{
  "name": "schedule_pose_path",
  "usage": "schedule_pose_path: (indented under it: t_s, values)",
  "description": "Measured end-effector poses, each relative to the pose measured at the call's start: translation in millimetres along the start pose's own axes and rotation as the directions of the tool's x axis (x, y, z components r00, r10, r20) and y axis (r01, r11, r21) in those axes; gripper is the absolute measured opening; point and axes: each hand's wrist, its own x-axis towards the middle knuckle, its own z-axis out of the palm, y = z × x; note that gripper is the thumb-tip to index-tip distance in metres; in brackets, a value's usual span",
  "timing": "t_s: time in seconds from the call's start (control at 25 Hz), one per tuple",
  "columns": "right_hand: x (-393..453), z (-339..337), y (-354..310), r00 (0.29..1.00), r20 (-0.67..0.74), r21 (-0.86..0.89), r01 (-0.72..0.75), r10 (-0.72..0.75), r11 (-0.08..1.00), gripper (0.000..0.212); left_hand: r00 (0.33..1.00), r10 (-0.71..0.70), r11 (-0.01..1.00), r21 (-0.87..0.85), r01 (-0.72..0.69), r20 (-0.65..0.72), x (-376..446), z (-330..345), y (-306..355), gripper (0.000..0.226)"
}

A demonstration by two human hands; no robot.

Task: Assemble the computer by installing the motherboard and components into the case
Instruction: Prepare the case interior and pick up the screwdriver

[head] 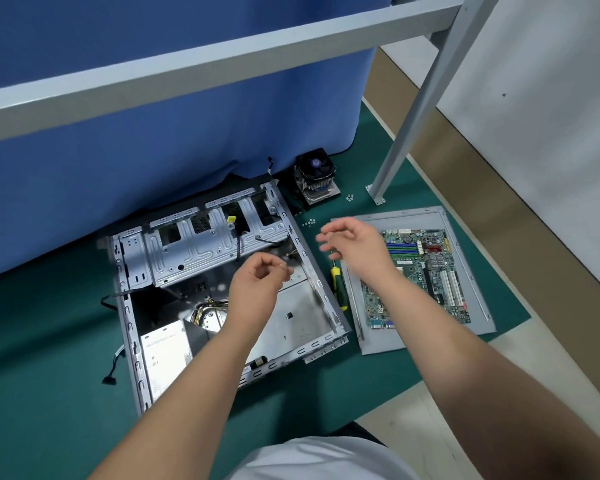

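Note:
An open grey computer case (160, 258) lies flat on the green mat, its drive cage at the far side and a power supply (165, 355) with yellow wires at the near left. My left hand (260, 282) hovers over the case floor with fingers loosely curled, holding nothing I can see. To the right, a green motherboard (426, 275) lies on a grey side panel (378, 337). My right hand (354, 244) hangs above the gap between case and motherboard, fingers relaxed and empty. A yellow-green screwdriver (338, 285) lies beside the case's right wall.
A CPU cooler with fan (316, 176) stands behind the case by a blue curtain (153, 126). Small screws (309, 222) and more screws (350, 197) lie on the green mat (49, 341). A grey frame leg (392, 161) stands at the right. Loose black cables (110, 377) trail left of the case.

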Motion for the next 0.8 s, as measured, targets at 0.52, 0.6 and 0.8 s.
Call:
schedule_pose_path:
  t_s: [0.52,0.6,0.8]
  values:
    - [54,22,110,0.947,-0.118,-0.811,-0.266,0.299,0.522,0.041,0.990,-0.134,0.991,-0.034,0.133,-0.040,12,3,-34,0.014]
    - [56,22,110,0.943,-0.114,-0.789,-0.277,0.312,0.548,0.037,0.986,-0.156,0.987,-0.054,0.153,-0.060,14,-1,-34,0.012]
    - [47,3,93,0.979,-0.083,-0.555,-0.199,0.184,0.808,0.021,0.968,-0.241,0.917,-0.343,0.204,-0.068,20,-12,-24,0.011]
